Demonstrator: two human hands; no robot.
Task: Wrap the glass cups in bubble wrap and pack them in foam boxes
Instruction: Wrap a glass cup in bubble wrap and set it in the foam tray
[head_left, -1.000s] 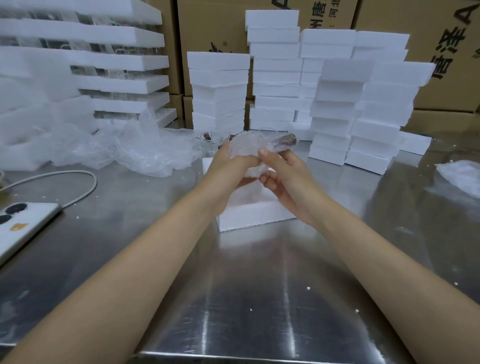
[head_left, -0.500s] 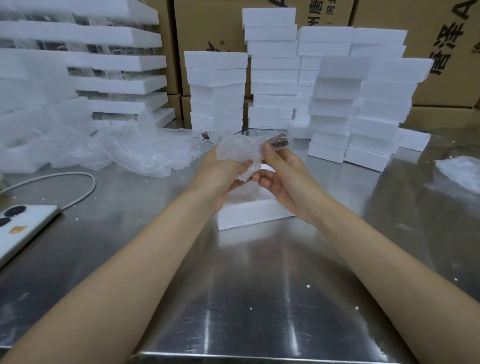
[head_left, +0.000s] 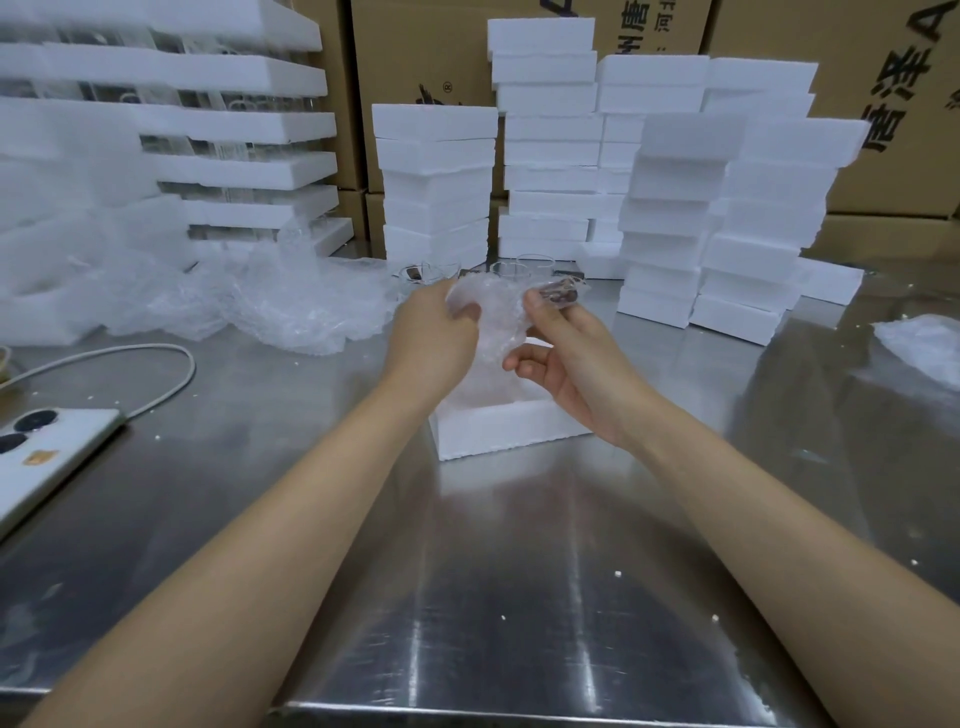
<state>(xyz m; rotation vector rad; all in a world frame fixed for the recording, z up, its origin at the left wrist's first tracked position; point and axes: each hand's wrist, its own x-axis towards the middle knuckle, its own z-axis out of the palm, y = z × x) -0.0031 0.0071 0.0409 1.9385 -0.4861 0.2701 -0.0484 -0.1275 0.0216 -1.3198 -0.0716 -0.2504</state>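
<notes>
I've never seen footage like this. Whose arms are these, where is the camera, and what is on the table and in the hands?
No machine here: these are a person's bare arms, filmed by one camera worn on their head, looking down. The left hand and right hand hold a clear bubble-wrap bundle, contents unclear, above an open white foam box on the steel table. Behind stand stacked white foam boxes, loose clear bubble wrap and bare glass cups; a white phone lies left.

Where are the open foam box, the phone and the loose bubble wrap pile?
open foam box (head_left: 506, 427), head view, front wall.
phone (head_left: 57, 460), head view, white back.
loose bubble wrap pile (head_left: 291, 306), head view, its middle.
</notes>
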